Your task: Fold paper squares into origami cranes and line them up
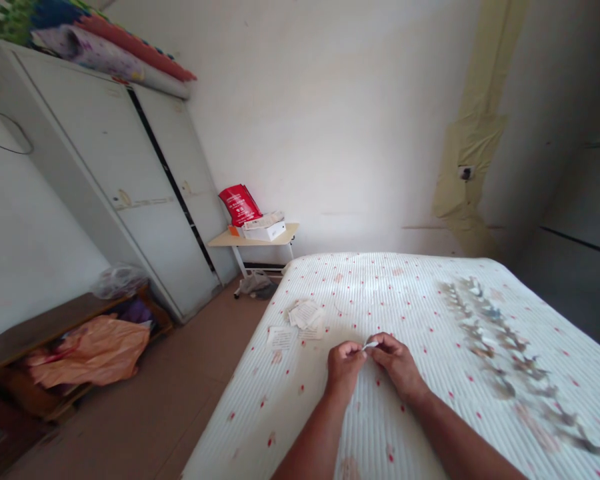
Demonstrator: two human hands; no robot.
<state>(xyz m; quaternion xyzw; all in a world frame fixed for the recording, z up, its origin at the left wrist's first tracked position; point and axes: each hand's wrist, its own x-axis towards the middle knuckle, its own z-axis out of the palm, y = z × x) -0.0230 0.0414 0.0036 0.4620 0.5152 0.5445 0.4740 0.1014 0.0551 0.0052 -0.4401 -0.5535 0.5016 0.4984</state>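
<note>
Over the middle of the bed, a small folded strip of white paper [369,345] is pinched at its two ends. My left hand [345,368] closes thumb and fingers on one end, and my right hand [399,367] grips the other. Left of my hands lies a loose pile of printed paper pieces [306,313], with a single printed sheet [280,339] beside it. On the right side of the bed stand rows of small folded-looking shapes [500,333] in brown, grey and white, too blurred to make out exactly.
The bed cover [360,293] is white, ribbed and dotted with red. Past its far left corner, a small table [220,239] carries a red bag [240,205] and a white box [266,231]. A tall cabinet [95,153] and a low wooden bench [40,320] stand at left.
</note>
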